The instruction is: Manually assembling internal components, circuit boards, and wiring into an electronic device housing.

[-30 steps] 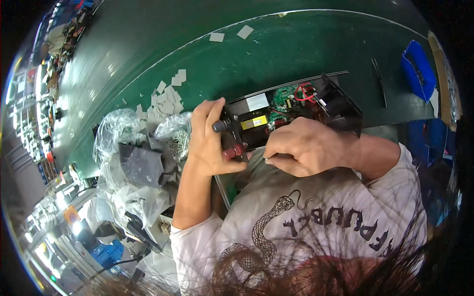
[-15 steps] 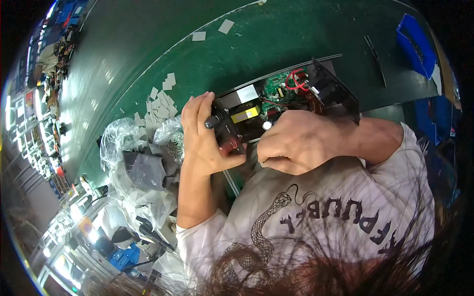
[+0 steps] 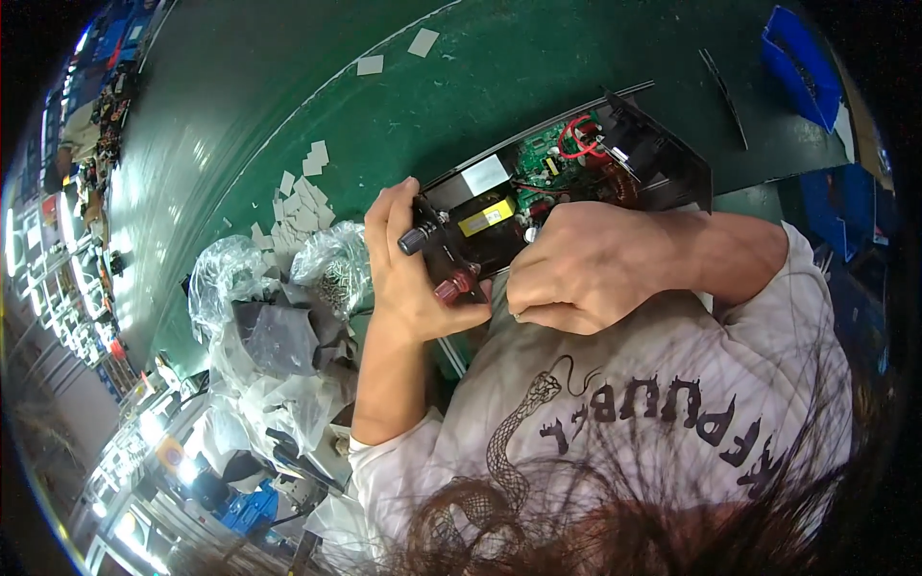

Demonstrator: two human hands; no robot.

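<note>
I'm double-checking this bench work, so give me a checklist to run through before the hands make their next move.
1. Left hand bracing the black casing at its knobbed end: ok.
2. Casing open, green circuit board visible: ok.
3. Red wire loop clear of the right hand: ok.
4. Something pinched in the right hand's fingers: cannot tell.
5. Clear bag of small metal parts close by the left hand: ok.

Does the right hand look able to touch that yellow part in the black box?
Probably yes: the right hand is near, the black box is open on top, and nothing seems to cover the yellow part.
</note>
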